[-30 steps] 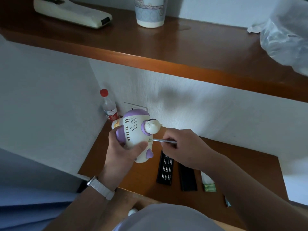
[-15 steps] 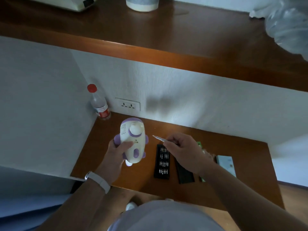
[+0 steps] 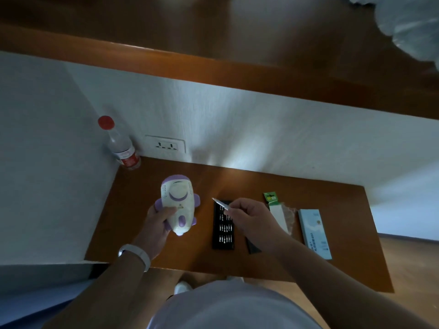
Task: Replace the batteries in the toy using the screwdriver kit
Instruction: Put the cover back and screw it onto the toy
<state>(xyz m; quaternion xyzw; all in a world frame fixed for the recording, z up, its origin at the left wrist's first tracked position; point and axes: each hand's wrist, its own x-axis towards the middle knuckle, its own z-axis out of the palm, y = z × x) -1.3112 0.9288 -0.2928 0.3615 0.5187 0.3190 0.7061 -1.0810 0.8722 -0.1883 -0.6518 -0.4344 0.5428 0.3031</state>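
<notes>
My left hand (image 3: 158, 225) grips a white and purple toy (image 3: 178, 203) from its left side, low over the wooden desk (image 3: 297, 264). The slim silver screwdriver (image 3: 221, 204) is pinched in my right hand (image 3: 250, 219), tip pointing up-left, a short gap away from the toy. Below that hand lies the black bit tray (image 3: 222, 231) of the screwdriver kit, with rows of small bits. The kit's black lid (image 3: 253, 246) sits to its right, partly hidden by my wrist. A green battery pack (image 3: 270, 198) lies further right.
A clear bottle (image 3: 122, 148) with a red cap stands in the back left corner beside a wall socket (image 3: 165, 146). A pale blue box (image 3: 314, 233) and crumpled clear wrapping (image 3: 288, 218) lie at the right. A wooden shelf (image 3: 213, 65) overhangs the desk.
The screwdriver tip has come away from the toy. My left hand has lowered the toy toward the desk and turned it lengthwise. The camera has tilted downward.
</notes>
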